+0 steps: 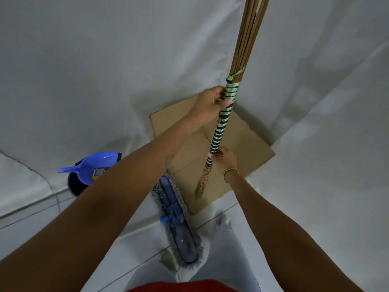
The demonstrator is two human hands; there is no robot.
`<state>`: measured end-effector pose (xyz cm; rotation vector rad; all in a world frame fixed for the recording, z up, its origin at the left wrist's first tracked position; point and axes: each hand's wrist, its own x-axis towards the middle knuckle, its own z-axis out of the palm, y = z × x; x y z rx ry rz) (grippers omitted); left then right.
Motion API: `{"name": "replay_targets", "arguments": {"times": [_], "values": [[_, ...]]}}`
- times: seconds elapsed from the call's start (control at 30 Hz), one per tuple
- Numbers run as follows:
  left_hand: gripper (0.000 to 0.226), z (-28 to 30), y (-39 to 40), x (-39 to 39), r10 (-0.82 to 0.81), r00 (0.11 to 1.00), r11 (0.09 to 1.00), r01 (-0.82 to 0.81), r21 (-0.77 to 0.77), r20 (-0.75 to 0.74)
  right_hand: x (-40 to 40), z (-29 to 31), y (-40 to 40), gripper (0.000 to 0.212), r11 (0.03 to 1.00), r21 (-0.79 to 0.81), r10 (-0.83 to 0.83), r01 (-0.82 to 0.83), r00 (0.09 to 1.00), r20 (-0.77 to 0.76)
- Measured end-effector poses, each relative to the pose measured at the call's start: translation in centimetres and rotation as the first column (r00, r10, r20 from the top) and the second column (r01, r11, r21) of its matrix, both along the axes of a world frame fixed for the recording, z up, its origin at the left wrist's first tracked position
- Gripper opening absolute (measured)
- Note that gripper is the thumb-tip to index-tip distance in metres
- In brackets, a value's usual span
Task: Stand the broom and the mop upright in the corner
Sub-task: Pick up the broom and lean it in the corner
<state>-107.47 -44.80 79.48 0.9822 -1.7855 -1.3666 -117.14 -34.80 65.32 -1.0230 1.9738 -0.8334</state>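
Broom (226,114) held in the air in front of the corner, tilted, its long tan stalks running up and out of the top of the view, its green-and-pale banded handle pointing down over the cardboard (248,142). Thin frayed tuft at the low end, hanging clear above the cardboard, not resting on anything. Not yet stood; not yet leaning on either wall.

Left hand (207,106) wrapped round the upper part of the banded wrap, fingers (226,102) closed tight on it. Right hand (226,160) lower down, fingers curled shut round the handle just above the tuft; thin bracelet at that wrist.

Mop (179,220) flat on the floor below, blue pad with grey fringe, one end touching or overlapping the cardboard edge, untouched by either hand. Pole of the mop not made out from here.

Blue dustpan (99,165) to the left, propped on a dark bin, near the wall and well apart from the broom.

By the look of it, first half under way, nothing finished: broom to be set down and leaned into the corner, then mop to be raised and stood beside it.
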Motion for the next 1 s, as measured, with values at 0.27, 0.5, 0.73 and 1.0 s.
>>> {"name": "replay_targets", "arguments": {"times": [0.27,0.5,0.73,1.0], "values": [[0.023,-7.1,-14.8,-10.2,0.161,0.982,0.987,-0.162,0.002,0.101,-10.3,-6.0,-16.8,0.028,0.982,0.162,0.094,-0.098,0.995,0.032],[0.027,-17.0,-28.1,-17.4,0.305,0.905,0.938,-0.339,0.069,0.297,-16.9,-15.1,-31.4,0.030,0.945,0.290,0.120,-0.152,0.985,0.127],[0.033,-26.7,-36.7,-18.7,0.396,0.840,0.890,-0.451,0.071,0.372,-19.0,-25.2,-40.0,0.025,0.897,0.358,0.191,-0.258,0.958,0.211],[0.035,-35.4,-42.0,-19.3,0.491,0.803,0.832,-0.547,0.089,0.338,-20.7,-30.9,-47.2,0.021,0.900,0.293,0.212,-0.323,0.911,0.354]]}}
